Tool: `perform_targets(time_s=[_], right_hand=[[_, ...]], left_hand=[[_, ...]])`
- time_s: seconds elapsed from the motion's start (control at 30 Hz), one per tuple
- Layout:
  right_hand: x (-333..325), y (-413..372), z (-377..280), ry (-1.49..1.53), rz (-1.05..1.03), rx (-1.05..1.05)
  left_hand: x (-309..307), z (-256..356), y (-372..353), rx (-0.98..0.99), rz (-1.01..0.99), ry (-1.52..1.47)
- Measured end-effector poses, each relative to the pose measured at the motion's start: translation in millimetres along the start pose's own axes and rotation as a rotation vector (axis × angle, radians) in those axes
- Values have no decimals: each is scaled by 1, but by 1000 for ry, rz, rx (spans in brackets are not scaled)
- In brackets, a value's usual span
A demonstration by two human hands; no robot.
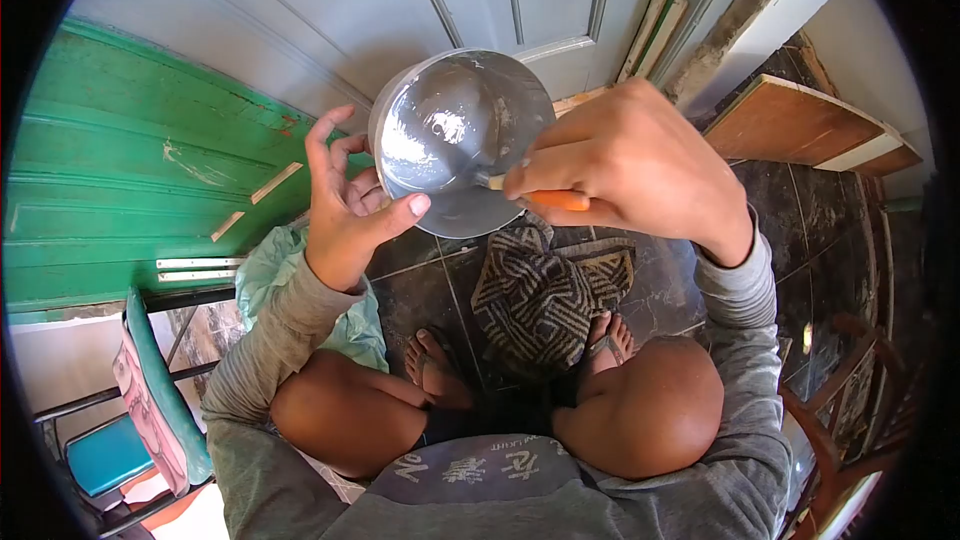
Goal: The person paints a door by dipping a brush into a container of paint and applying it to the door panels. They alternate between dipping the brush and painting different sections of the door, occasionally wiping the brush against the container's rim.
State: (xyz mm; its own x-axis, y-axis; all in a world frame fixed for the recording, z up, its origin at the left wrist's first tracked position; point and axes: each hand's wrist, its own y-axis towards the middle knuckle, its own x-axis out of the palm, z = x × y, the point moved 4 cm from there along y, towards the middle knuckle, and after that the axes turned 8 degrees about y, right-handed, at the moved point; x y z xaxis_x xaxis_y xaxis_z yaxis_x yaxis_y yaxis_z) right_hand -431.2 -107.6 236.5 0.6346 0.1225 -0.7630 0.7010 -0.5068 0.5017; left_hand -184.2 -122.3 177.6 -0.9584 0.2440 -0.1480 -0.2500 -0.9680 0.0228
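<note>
1 tin [470, 215]: grey paint [425, 135] | left hand [345, 210] cupping | right hand [630, 165] holding brush [555, 200], probably

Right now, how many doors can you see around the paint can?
2: a green door at left, a grey door behind the can in the left hand. The brown board at right may be another.

A green wooden panel [120, 170] sits beside a grey panelled door [330, 0]; a black-and-beige patterned cloth [545, 300] (crumpled) lies on dark marbled tiles [800, 210].
</note>
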Motion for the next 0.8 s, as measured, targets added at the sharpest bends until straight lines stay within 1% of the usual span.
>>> perform_targets(time_s=[0.07,0.17,0.27,0.3,0.37,0.4,0.47,0.57,0.6,0.7,0.8], right_hand=[[11,2,5,-34,-66,11],[0,-11,11,203,214,27],[-4,-42,16,403,553,313],[5,-53,21,326,622,362],[31,-70,34,424,818,466],[38,-78,38,575,898,572],[52,-91,41,892,1045,786],[62,-98,40,987,1131,771],[66,-102,42,965,1084,781],[62,-112,47,961,1171,771],[62,-112,44,985,1144,744]], left_hand=[[1,-2,1,-10,-5,4],[0,-3,0,-21,9,-9],[-2,-7,0,-46,41,-53],[-3,-9,1,-53,61,-72],[-6,-17,3,-81,102,-101],[-7,-19,3,-116,118,-94],[-8,-27,5,-123,124,-94],[-9,-32,5,-142,148,-85],[-9,-32,6,-144,158,-80],[-9,-32,6,-166,185,-125],[-12,-34,6,-193,209,-119]])
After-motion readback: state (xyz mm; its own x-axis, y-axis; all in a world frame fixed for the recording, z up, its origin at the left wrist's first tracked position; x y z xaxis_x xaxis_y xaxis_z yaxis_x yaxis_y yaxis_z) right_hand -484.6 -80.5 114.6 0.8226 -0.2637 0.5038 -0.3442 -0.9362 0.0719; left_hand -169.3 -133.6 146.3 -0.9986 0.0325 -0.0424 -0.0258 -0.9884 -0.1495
